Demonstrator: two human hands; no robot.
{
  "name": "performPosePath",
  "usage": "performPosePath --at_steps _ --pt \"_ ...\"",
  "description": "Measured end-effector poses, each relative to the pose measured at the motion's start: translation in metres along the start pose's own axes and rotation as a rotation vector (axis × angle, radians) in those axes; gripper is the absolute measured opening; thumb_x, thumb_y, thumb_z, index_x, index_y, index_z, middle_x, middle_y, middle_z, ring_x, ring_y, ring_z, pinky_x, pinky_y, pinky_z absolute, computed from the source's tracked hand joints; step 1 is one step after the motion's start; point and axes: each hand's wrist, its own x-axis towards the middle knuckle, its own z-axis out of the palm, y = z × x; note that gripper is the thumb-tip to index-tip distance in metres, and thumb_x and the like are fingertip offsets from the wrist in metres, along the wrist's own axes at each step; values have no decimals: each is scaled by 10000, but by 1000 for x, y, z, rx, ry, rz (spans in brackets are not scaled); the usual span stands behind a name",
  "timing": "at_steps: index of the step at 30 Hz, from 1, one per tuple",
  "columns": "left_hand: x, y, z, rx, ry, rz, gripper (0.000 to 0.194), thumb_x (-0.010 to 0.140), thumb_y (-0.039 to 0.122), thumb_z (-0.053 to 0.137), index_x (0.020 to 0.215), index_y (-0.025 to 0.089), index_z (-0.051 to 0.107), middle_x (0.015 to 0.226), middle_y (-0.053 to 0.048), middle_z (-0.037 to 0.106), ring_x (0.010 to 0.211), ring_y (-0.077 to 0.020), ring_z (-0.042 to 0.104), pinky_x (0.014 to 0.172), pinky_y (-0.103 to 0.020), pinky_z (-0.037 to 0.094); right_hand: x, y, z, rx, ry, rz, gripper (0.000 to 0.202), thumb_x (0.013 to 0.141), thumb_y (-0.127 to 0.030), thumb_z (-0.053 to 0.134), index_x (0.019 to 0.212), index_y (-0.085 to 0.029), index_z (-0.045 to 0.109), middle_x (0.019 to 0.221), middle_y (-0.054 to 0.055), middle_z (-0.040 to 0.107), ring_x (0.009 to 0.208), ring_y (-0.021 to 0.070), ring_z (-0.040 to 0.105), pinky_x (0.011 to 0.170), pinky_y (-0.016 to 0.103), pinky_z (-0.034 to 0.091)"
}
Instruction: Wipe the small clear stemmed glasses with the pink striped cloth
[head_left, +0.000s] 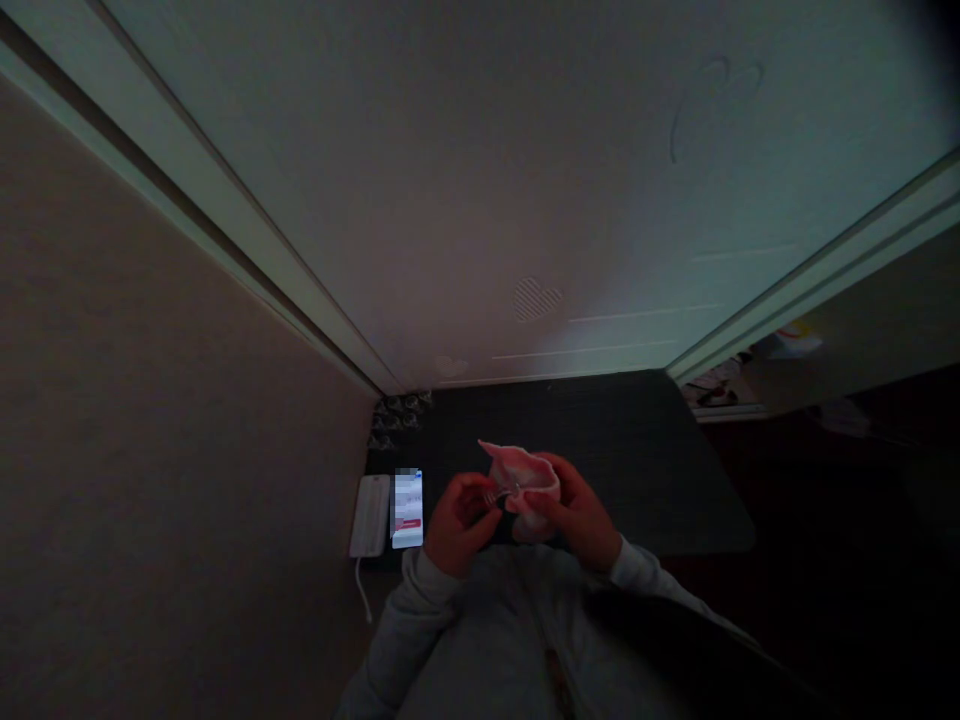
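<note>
We hold a pink cloth [532,480] in our right grip [586,520], the fingers closed behind its far right side and the thumb pressed on its near side. The cloth lies just to the left of that grip and just to the right of our left grip [456,528], so it sits between the two, in front of our body and above the dark bench [615,430]. The right grip is nearer, being in contact with it. As far as we can judge, the long line of the gathered cloth slants from a pointed corner, away from us and to the left, down toward the right thumb, with a hollow fold opening between the raised edges. Our left grip is partly curled, thumb and forefinger a little apart at the fold's left side; a small pale thing [490,496] shows at its fingertips, but the light is too dim to tell what it is or whether we have it pinched. To the left of the left grip, near it on the bench, lies a lit phone [408,510], with a white power strip [370,515] just beyond and a white cable [363,592] running toward us. Farther off, ahead and left, are small clear objects [397,412].
</note>
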Motion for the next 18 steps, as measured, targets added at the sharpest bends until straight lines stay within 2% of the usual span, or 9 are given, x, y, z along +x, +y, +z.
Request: performPosePath --at_steps 6,11,18 --pt "-1 5 -2 47 -3 25 247 642 198 635 876 172 558 945 -44 531 857 -158 550 774 -285 456 1 -2 -1 -96 -26 -41 406 637 -259 657 1016 -229 517 988 33 578 842 186 549 724 312 448" --pt "-2 11 -4 119 -18 7 255 645 221 636 891 173 587 909 -52 565 834 -170 570 760 -298 472 1 -1 -4 -226 -29 -125 391 649 -239 644 1018 -223 516 1014 47 571 904 206 539 784 345 428" --pt "-2 12 -4 236 -59 32 291 676 224 611 964 183 598 1008 -81 572 907 -196 555 780 -309 471 -1 1 -3 -374 -65 -178 363 675 -302 618 1003 -199 500 943 58 582 832 201 558 735 335 441"
